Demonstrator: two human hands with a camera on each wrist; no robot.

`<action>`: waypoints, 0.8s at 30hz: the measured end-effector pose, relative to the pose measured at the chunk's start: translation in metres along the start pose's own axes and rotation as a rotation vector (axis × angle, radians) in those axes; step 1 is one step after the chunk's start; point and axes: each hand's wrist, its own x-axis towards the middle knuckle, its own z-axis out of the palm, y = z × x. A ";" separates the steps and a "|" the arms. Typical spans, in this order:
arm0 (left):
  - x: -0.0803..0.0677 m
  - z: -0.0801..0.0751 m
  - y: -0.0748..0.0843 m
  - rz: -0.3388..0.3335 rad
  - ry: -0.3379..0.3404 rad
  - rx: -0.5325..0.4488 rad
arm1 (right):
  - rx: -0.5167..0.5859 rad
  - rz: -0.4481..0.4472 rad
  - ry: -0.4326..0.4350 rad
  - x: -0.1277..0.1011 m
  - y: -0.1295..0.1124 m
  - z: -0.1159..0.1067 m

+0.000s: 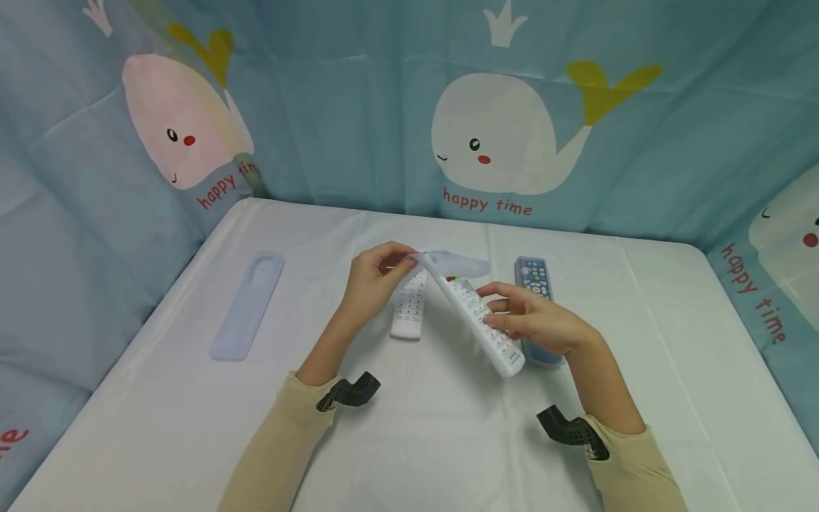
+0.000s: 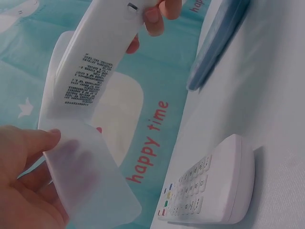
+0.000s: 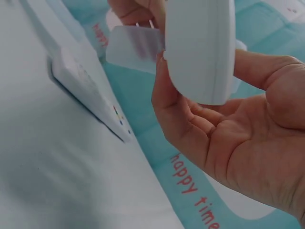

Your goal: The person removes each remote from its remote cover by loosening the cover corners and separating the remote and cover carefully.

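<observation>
While the right hand (image 1: 534,323) grips the white remote (image 1: 476,316), left fingers (image 1: 403,257) pinch its translucent sleeve (image 1: 457,263).

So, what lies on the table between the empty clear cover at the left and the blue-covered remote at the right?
In the head view, a white remote lies flat there, beneath the raised remote held in both hands.

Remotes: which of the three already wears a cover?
The dark remote lying farthest right on the table, sheathed in a bluish cover. The two white ones are bare: one lying flat, one held.
</observation>
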 end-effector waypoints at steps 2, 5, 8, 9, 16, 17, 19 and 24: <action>0.000 0.000 0.000 0.009 0.003 -0.005 | 0.014 0.006 -0.003 0.001 0.001 0.001; 0.000 0.000 0.001 0.017 0.006 -0.003 | 0.029 -0.001 -0.012 0.003 0.003 0.002; 0.000 -0.001 0.001 0.028 0.021 0.007 | 0.023 -0.008 -0.012 0.005 0.004 0.003; 0.001 -0.001 0.001 0.031 0.030 0.011 | 0.016 -0.011 -0.012 0.005 0.004 0.003; 0.003 -0.007 -0.004 0.070 0.103 0.001 | -0.028 -0.006 -0.006 0.004 0.002 0.002; 0.003 -0.008 -0.004 0.072 0.117 0.004 | -0.029 -0.004 0.000 0.003 0.002 0.002; 0.003 -0.010 -0.004 0.066 0.144 0.017 | -0.032 -0.002 0.011 0.003 0.001 0.002; 0.004 -0.018 -0.003 0.031 0.207 0.047 | -0.042 0.005 0.042 0.004 0.002 0.002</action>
